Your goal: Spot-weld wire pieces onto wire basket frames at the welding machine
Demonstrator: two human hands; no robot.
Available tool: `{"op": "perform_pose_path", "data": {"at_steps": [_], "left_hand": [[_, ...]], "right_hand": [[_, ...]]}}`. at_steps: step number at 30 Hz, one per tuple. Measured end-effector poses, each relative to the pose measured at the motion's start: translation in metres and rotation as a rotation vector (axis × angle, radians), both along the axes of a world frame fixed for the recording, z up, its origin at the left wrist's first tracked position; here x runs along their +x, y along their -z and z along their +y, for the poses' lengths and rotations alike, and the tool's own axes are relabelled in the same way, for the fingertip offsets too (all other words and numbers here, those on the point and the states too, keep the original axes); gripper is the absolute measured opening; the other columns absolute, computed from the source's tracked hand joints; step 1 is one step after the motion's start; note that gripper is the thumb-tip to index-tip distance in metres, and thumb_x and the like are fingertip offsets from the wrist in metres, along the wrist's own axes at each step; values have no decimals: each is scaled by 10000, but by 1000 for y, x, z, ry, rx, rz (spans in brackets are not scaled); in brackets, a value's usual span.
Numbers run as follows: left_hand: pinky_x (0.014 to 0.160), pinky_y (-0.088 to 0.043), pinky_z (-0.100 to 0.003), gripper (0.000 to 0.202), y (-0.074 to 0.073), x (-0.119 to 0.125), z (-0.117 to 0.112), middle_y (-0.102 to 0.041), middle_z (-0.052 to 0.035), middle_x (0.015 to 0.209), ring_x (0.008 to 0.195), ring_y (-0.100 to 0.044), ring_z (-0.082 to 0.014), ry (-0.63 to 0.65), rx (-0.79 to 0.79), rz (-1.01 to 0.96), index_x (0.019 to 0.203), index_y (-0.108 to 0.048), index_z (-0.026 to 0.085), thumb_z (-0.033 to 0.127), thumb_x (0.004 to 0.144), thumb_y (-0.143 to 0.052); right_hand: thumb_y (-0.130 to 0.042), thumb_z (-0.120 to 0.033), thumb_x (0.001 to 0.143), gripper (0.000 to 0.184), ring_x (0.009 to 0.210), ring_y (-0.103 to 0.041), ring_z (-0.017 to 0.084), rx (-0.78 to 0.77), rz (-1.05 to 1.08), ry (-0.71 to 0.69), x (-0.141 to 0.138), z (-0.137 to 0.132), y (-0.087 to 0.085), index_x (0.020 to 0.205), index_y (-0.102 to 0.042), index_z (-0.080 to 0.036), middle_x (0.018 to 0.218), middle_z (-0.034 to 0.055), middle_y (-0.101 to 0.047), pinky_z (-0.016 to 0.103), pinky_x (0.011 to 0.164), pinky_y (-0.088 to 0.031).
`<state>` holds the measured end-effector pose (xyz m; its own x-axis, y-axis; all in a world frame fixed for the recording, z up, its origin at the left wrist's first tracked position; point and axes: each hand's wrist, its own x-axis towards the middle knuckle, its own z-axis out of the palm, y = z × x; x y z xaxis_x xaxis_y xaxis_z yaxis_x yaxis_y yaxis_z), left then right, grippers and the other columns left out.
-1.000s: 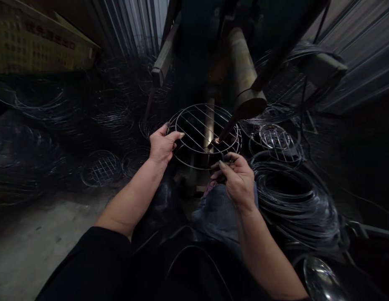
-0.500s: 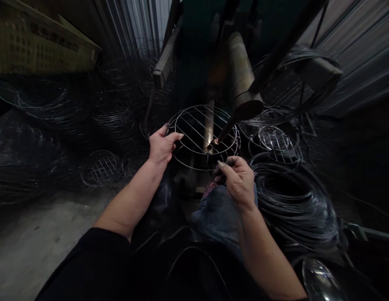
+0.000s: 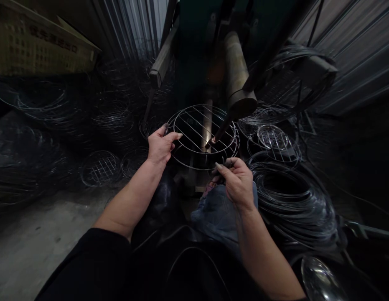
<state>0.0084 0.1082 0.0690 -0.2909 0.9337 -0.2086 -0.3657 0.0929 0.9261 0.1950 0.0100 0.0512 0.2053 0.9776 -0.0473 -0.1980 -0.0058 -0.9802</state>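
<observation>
Rack: round wire rack (image 3: 194, 136) with parallel crossbars, lying nearly flat at the centre of the scene, between the two hands, its far part under the welding tip.
Welder: copper-coloured electrode tip (image 3: 219, 132) pressing down on the crossbars right of centre, below a tarnished brass cylinder (image 3: 236, 71), with a pale lower post (image 3: 207, 125) showing through the wires.
Left grip: half open, fingers hooked over the left rim of the rack, holding it.
Right grip: fingers curled tightly together at the near rim, around something small and dark; too dim to tell what, or whether it touches the rack.
Lap: faded denim cloth (image 3: 216, 217) just below the right hand, black sleeve (image 3: 87, 263) on the near left.
Right side: heaped coils of wire (image 3: 291, 200) close to the right hand, finished racks (image 3: 274, 142) beyond them, a glossy curved metal piece (image 3: 319, 280) at the near corner.
Left side: more wire racks (image 3: 100, 168) piled in dark heaps beside a concrete floor (image 3: 34, 246).
Far side: corrugated metal wall (image 3: 354, 54), yellowed printed carton (image 3: 37, 42) at far left.
</observation>
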Motion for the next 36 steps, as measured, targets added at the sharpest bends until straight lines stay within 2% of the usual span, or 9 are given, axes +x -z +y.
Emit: {"op": "perform_pose_path", "data": {"at_steps": [7, 11, 15, 19, 21, 24, 27, 33, 36], "left_hand": [[399, -309, -179, 484, 2, 2, 2, -598, 23, 728, 528, -499, -60, 8, 3, 5, 937, -647, 129, 146, 465, -748], [399, -310, -177, 503, 1, 1, 4, -569, 36, 673, 517, -499, -64, -11, -2, -4, 967, -640, 130, 138, 474, -738], [407, -326, -183, 526, 1, -1, 7, -580, 27, 687, 540, -520, -78, -28, 6, -28, 999, -630, 127, 136, 484, -736], [413, -326, -180, 510, 1, -1, 10, -587, 26, 694, 541, -515, -71, -51, 18, 10, 991, -646, 137, 131, 488, -731], [410, -317, -179, 484, 1, 0, 9, -578, 29, 683, 531, -501, -65, -46, 31, 35, 959, -659, 134, 122, 481, -731], [408, -304, -180, 478, 1, 1, 7, -572, 28, 669, 527, -495, -64, -38, 33, 33, 947, -667, 127, 118, 474, -734], [405, -298, -181, 530, 1, 3, 6, -567, 32, 644, 513, -490, -63, -41, 28, 19, 998, -664, 117, 115, 473, -734], [395, -301, -168, 512, 4, 4, 7, -572, 34, 650, 516, -501, -59, -28, 49, 22, 990, -662, 113, 116, 482, -730], [394, -303, -166, 509, 2, 4, 6, -574, 36, 647, 509, -501, -57, -18, 64, 14, 989, -658, 119, 119, 486, -733]], "right_hand": [[-700, -288, 762, 169, 497, -605, 118, 25, 20, -9, 3, -1, -1, 743, -572, -179, 631, -22, -651, 228, 466, -508], [-715, -291, 765, 156, 545, -633, 127, 113, 9, 26, 0, 3, 4, 873, -657, -195, 702, -21, -666, 255, 509, -536], [-731, -285, 760, 149, 534, -642, 136, 203, -20, 95, -6, 6, 7, 863, -686, -187, 723, -5, -684, 280, 518, -549], [-714, -270, 774, 123, 560, -659, 142, 319, -50, 160, -11, 9, 1, 878, -687, -208, 749, -9, -694, 294, 556, -562], [-705, -272, 772, 123, 554, -657, 140, 273, -99, 122, -13, 12, -3, 876, -691, -208, 743, -7, -692, 280, 537, -552], [-709, -288, 736, 155, 517, -648, 142, 103, -166, 30, -13, 17, -5, 846, -697, -180, 685, 1, -675, 226, 438, -492], [-703, -298, 708, 186, 510, -654, 149, -1, -172, 20, -12, 20, -5, 831, -693, -159, 647, 11, -667, 196, 401, -457], [-719, -308, 678, 199, 503, -658, 156, -38, -180, -105, -7, 20, -6, 789, -687, -145, 618, 10, -654, 194, 408, -468], [-723, -319, 674, 220, 494, -655, 160, -66, -149, -81, -7, 21, -5, 798, -674, -143, 630, 12, -656, 195, 389, -461]]}}
